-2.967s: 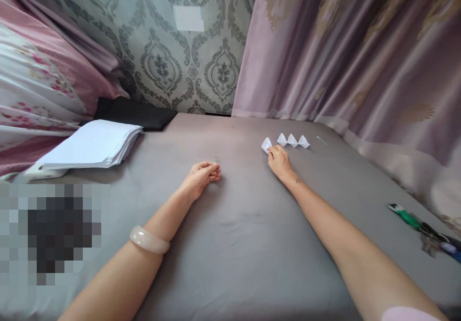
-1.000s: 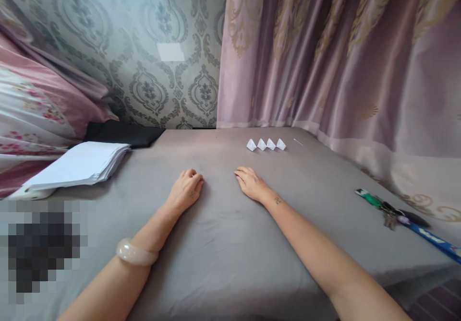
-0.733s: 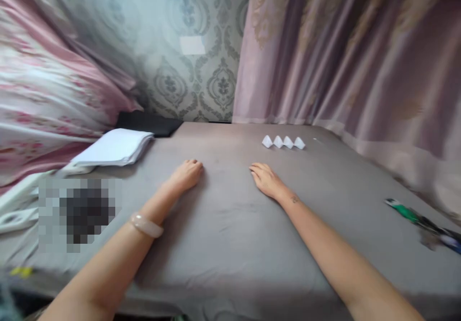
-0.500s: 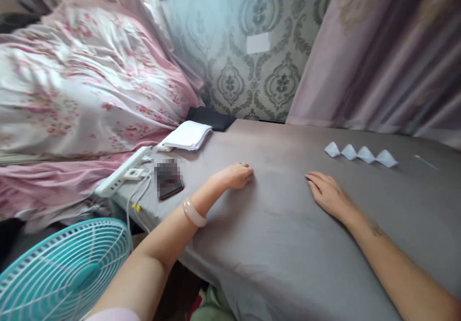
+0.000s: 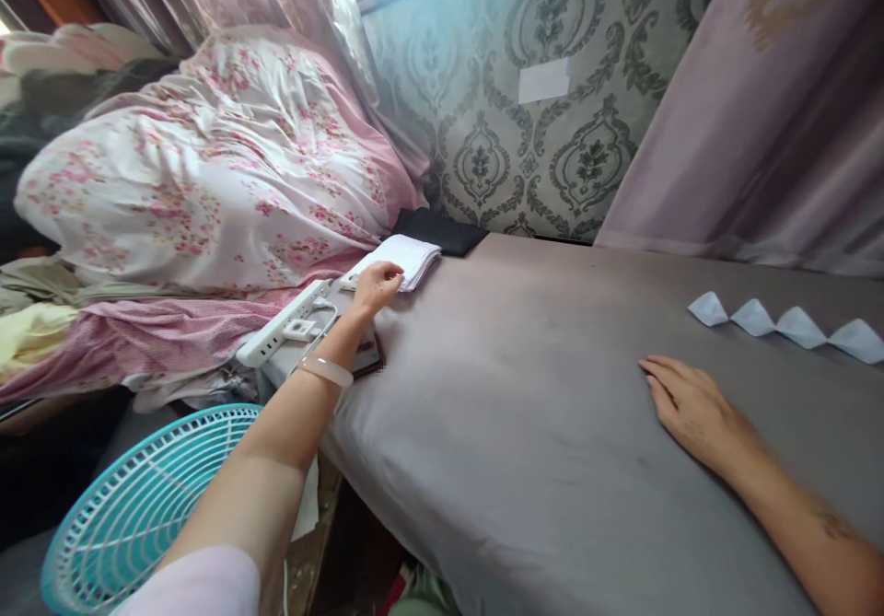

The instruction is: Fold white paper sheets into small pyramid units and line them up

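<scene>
Left hand (image 5: 378, 286) out at ten o'clock from the table's middle, over the near edge of the white paper stack (image 5: 412, 255)! Its fingers are curled in close; whether they pinch a sheet, I can't tell. The stack lies within that arm's stretch, presumably for easy access. Right hand (image 5: 696, 415) rests palm down on the grey tablecloth (image 5: 525, 432), fingers loosely extended, holding nothing, perhaps steadying the lean. At one to two o'clock from it, four folded white shapes (image 5: 799, 327) stand in a row, apparently lined up there to leave the middle free for working.
</scene>
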{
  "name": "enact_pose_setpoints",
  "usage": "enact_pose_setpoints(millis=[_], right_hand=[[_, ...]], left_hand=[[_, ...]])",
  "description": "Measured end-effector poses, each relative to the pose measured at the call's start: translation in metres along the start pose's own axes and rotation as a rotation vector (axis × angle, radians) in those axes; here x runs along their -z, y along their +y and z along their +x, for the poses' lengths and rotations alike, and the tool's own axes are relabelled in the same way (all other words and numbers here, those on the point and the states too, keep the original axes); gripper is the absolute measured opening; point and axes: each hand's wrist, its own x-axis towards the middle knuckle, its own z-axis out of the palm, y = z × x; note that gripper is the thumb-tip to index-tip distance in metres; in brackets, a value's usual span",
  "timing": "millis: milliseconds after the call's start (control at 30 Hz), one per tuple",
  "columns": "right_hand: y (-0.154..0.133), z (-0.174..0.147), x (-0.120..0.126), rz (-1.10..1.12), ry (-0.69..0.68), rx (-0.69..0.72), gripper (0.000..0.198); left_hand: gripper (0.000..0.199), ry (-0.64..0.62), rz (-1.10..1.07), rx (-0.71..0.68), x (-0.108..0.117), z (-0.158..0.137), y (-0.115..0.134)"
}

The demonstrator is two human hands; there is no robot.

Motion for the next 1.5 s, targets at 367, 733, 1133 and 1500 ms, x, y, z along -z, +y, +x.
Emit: enact_pose_setpoints(millis=[367, 733, 1133, 1500], right_hand=[[0.003, 0.002, -0.003, -0.002, 0.03, 0.028, 0.043], [0.003, 0.002, -0.003, -0.003, -0.001, 0.015, 0.047], [0.001, 0.001, 0.0, -0.008, -0.019, -0.009, 0.048], [-0.002, 0.003, 0.0, 0.031, 0.033, 0.014, 0.043]], left_hand=[[0.05, -0.161, 0.062, -0.032, 0.009, 0.019, -0.031], [0.052, -0.123, 0.169, -0.066, 0.011, 0.018, -0.041], [0.022, 0.007, 0.159, 0.034, -0.002, 0.023, -0.046], [0.015, 0.449, -0.491, -0.262, 0.026, 0.017, 0.081]])
